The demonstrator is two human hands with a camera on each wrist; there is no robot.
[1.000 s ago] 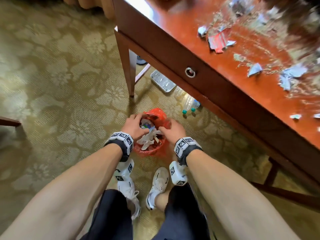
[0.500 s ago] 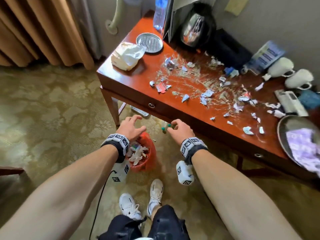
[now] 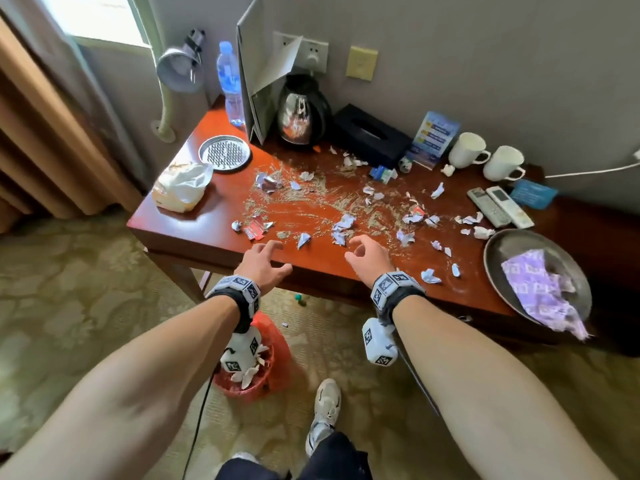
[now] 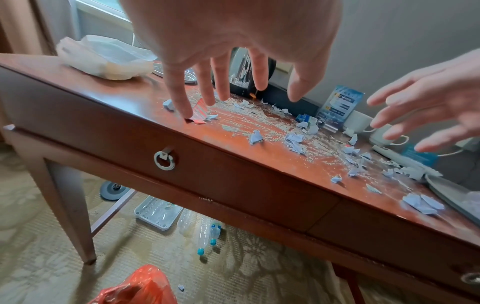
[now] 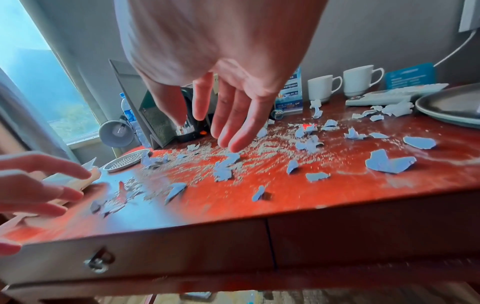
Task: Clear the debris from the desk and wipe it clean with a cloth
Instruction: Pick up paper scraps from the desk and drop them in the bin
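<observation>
You are holding your left hand (image 3: pixel 262 264) and right hand (image 3: pixel 367 258) over the desk's (image 3: pixel 194 216) near edge, fingers spread and empty — poised to gather paper scraps (image 3: pixel 343 227) lying at twelve o'clock; the cloth (image 3: pixel 540 292) is waiting in the tray (image 3: pixel 498 247) at three o'clock.

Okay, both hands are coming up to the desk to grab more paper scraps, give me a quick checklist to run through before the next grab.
1. Left hand empty, fingers spread: ok.
2. Right hand empty, fingers loosely curled: ok.
3. Paper scraps within reach near the front edge of the desk: ok.
4. Red bin on the floor below the left arm, ready for scraps: ok.
5. Room left in the bin: cannot tell.
6. Cloth on the tray, ready for wiping: ok.
</observation>
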